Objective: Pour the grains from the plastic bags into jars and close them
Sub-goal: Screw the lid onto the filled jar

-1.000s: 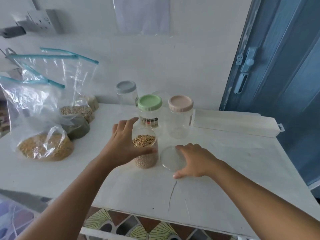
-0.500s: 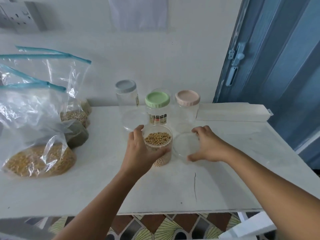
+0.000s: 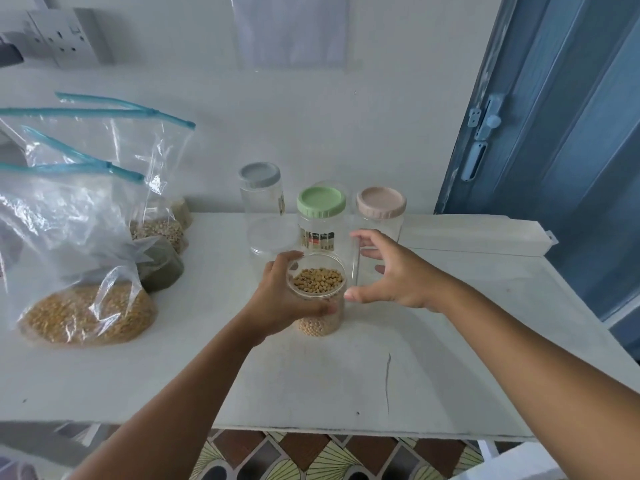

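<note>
Head-cam view looking down at a white table (image 3: 311,386) against a pale wall. At centre, an open clear jar (image 3: 317,294), abt half full of small tan beans (image 3: 318,278), stands upright on the table, no lid on it. The left hand (image 3: 277,299) grips this jar from its left side, fingers round the far rim & thumb across the near wall. The right hand (image 3: 388,275) hovers just right of the jar, fingers spread & curved as if round something; a clear lid (image 3: 353,268) seems to sit on edge betw. thumb & fingers, but it's nearly see-through, so can't tell for sure if the hand holds it. Behind the open jar, 3 more clear jars stand in a row near the wall: grey-lid jar (image 3: 261,199) far left, green-lid jar (image 3: 321,216) in the middle w/ a label on its front, pink-lid jar (image 3: 381,213) right. All 3 look empty & capped. On the left of the table, several clear zip bags w/ teal seals stand bunched together: the nearest bag (image 3: 86,313) holds yellow grain, a bag (image 3: 161,268) behind it holds dark green grain, and a bag (image 3: 159,230) further back holds pale grain. A blue door (image 3: 554,150) w/ a latch fills the right edge. A wall socket (image 3: 65,38) sits at top left. Patterned floor tiles (image 3: 311,459) show below the near table edge.
</note>
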Demonstrator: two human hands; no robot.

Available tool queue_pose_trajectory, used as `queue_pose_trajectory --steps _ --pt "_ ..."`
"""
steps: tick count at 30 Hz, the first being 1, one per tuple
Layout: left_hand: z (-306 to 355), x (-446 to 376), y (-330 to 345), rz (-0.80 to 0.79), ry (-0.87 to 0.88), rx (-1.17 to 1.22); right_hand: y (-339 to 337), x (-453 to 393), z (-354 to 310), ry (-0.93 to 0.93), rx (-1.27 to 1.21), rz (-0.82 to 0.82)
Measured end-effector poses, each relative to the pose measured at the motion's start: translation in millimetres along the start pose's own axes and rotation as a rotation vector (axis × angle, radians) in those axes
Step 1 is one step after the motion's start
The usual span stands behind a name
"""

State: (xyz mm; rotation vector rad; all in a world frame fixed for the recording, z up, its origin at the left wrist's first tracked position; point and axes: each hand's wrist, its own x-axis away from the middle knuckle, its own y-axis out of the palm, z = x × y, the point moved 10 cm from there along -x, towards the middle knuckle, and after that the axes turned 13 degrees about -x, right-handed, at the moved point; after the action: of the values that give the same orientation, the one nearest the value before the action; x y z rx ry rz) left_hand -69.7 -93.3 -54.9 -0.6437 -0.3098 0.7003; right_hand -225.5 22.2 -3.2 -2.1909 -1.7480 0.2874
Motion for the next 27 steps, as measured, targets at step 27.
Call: queue_pose_trajectory --steps 27 --pt "-8.8 -7.2 9.0 -0.061 0.036 0.081 56.5 -56.7 -56.7 -0.098 0.622 -0.331"
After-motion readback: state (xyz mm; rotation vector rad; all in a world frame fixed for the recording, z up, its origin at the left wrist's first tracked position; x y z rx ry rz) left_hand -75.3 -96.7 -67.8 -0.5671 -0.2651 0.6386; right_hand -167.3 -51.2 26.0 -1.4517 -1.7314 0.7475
